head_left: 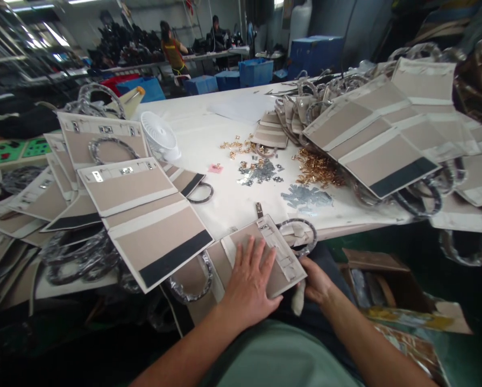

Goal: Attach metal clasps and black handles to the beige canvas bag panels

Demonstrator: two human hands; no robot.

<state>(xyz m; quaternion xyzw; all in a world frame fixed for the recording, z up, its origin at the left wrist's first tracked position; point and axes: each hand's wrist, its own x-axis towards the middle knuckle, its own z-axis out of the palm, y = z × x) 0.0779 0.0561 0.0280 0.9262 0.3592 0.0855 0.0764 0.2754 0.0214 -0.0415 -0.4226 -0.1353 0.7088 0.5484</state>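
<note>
My left hand (251,282) lies flat with fingers spread on a beige bag panel (228,250) at the table's front edge. Small metal fittings show along the panel's pale strip. My right hand (317,282) is closed at the panel's right corner, its fingers partly hidden underneath. A whitish, rounded piece (298,300) sticks out below that hand; I cannot make out what it is. Beyond the panel curves a plastic-wrapped ring handle (311,236). A small dark metal clasp piece (259,209) sits at the panel's far edge.
Stacked bag panels (156,226) stand left, and more panels (386,145) are piled right. Gold fittings (317,167) and flat silver plates (307,196) lie loose on the white table (192,121). A white fan (159,131) stands behind. An opened carton (380,260) is at lower right.
</note>
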